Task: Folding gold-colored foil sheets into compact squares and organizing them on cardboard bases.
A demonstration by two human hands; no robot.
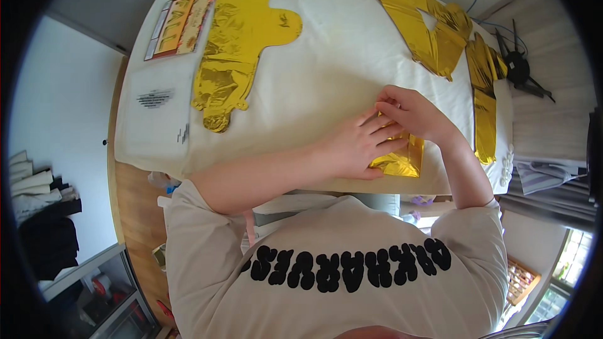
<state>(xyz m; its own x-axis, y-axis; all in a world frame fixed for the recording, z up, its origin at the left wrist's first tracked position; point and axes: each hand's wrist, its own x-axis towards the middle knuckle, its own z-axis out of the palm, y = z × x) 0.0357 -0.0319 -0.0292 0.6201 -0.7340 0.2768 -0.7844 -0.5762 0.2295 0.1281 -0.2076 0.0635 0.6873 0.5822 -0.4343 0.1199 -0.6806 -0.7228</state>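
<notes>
The left hand [358, 146], fingers slightly spread, partly hides gold foil [405, 164]; the right hand [411, 113] curls narrowly, its grip indiscernible.

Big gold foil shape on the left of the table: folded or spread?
Spread. The gold foil shape lies flat on the white table cover, its broad, lobed outline open, wrinkled toward its near end.

Glossy crinkled foil [403, 164], matt cloth [333, 44]

A white short-sleeved shirt [314, 307] bears rounded black lettering [350, 271].
</notes>
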